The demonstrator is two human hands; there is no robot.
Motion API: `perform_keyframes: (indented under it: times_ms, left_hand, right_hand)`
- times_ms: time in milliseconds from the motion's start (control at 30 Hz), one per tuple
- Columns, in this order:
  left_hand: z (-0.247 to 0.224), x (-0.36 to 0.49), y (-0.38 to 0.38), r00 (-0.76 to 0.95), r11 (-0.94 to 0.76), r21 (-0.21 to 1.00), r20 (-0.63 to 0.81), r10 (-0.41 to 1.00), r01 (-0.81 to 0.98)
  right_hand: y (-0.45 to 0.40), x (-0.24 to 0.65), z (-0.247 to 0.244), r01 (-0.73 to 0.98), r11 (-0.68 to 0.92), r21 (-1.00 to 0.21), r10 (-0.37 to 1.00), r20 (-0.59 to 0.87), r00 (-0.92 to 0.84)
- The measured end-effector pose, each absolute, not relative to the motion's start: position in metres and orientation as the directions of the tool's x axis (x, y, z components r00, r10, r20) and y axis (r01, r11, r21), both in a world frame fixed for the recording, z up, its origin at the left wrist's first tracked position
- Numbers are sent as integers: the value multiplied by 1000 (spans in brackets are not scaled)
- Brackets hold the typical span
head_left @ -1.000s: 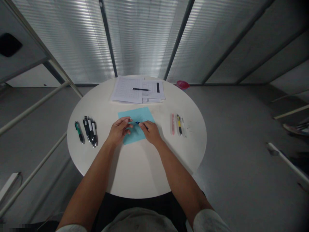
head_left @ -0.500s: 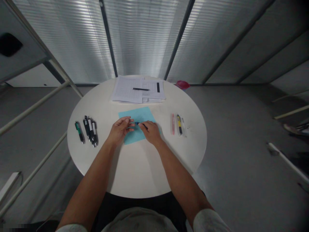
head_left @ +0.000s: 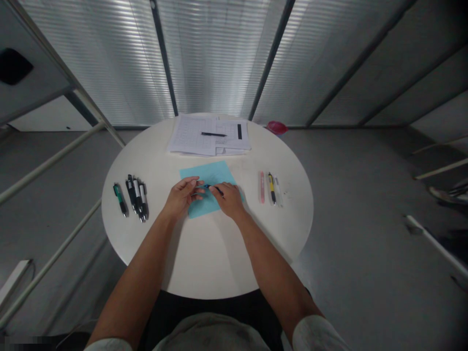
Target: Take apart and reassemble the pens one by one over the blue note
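Observation:
My right hand (head_left: 228, 199) grips a dark blue pen (head_left: 218, 190), its narrow end pointing left. Just left of that end is my left hand (head_left: 183, 196), thumb and forefinger pinched together; what sits between them, if anything, is too small to make out. Its other fingers curl loosely below. Beneath both hands lies a light blue sheet of paper (head_left: 214, 170), turned slightly on the white table and partly covered by them.
Several black and white pens (head_left: 138, 197) and a green pen (head_left: 120, 200) lie left. A pink pen (head_left: 262, 187), a yellow and black pen (head_left: 271, 189) and a clear tube (head_left: 278, 191) lie right. Printed papers (head_left: 193, 139) with a black pen (head_left: 214, 134) are at the back.
Hardly anything differs. Both hands keep their place over the blue paper, and the pen remains in my right hand.

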State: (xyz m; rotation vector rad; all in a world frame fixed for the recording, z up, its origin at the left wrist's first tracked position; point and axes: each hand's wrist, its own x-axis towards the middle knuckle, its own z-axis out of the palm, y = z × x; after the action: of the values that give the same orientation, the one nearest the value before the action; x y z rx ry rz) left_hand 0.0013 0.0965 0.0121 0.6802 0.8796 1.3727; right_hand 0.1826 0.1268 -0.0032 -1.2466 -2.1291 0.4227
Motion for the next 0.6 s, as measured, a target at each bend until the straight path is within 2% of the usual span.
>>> perform_keyframes:
  times_ms: [400, 600]
  left_hand:
    - [11, 2, 96, -45, 102, 887, -137, 990, -451]
    - [5, 4, 96, -53, 78, 948, -99, 994, -309]
  right_hand:
    - [124, 182, 2, 733, 454, -507, 890, 296, -346]
    - [124, 182, -1, 755, 431, -495, 898, 313, -308]
